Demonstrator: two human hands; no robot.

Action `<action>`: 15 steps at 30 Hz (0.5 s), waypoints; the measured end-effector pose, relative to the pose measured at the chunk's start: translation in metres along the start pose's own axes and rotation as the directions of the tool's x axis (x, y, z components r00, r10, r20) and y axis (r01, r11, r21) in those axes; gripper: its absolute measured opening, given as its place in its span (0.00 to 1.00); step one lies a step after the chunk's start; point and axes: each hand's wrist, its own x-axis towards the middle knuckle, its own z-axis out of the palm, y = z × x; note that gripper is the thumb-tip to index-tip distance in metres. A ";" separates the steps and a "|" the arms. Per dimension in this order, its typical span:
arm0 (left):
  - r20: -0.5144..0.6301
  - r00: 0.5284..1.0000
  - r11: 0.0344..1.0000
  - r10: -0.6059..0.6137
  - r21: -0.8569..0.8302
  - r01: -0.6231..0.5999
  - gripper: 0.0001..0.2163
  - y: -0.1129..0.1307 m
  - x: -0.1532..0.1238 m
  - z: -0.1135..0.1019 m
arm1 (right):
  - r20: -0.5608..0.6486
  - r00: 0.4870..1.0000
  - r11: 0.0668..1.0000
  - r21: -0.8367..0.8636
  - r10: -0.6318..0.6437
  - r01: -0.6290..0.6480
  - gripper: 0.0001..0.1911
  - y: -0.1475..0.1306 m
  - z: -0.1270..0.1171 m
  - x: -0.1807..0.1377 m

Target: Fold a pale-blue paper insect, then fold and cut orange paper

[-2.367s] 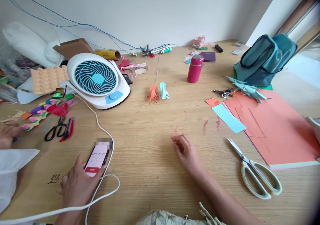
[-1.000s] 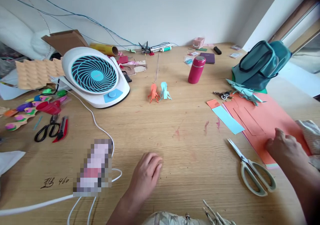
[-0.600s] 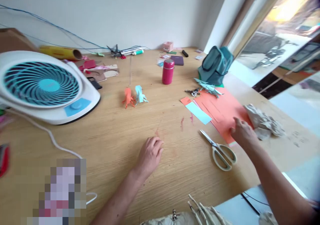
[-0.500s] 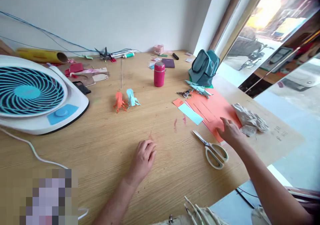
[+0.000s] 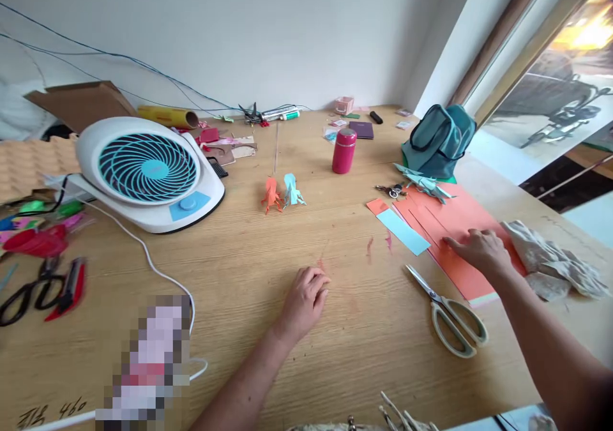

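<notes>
My left hand (image 5: 306, 300) rests on the wooden table with its fingers curled together and nothing visible in them. On the right, my right hand (image 5: 483, 252) lies with its fingers spread on a stack of orange paper (image 5: 457, 214). A narrow light blue paper strip (image 5: 403, 232) and a small orange piece (image 5: 376, 207) lie left of the stack. Between my hands are scissors (image 5: 445, 313) with pale handles, their blades together. Right of my right hand lie crumpled white work gloves (image 5: 558, 258). An orange paper figure (image 5: 271, 193) and a light blue one (image 5: 292, 190) stand farther back.
A white fan (image 5: 148, 169) stands at the left, its cord running forward. Behind are a pink flask (image 5: 344, 151), keys (image 5: 393, 192), a blue folded-paper figure (image 5: 424, 182) and a teal bag (image 5: 440, 140). Black-handled scissors (image 5: 36, 287) and a red-handled tool (image 5: 69, 290) lie far left.
The view has turned left, so things sit farther right and more of the table's left side shows. My right hand has moved farther onto the orange paper; my left hand stays put.
</notes>
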 end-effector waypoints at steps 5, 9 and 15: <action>0.005 1.000 1.000 -0.013 -0.015 0.013 0.12 -0.001 0.000 0.001 | 0.139 0.990 0.998 0.045 0.031 -0.038 0.26 -0.006 -0.007 0.028; 0.012 1.000 0.999 -0.016 -0.028 0.016 0.12 -0.001 -0.001 0.001 | 0.126 0.990 0.997 0.030 0.061 -0.066 0.33 -0.014 -0.009 0.028; 0.016 1.000 0.999 -0.019 -0.033 0.020 0.13 0.000 0.000 0.000 | 0.003 1.000 1.000 0.001 0.006 -0.006 0.37 -0.035 0.005 0.009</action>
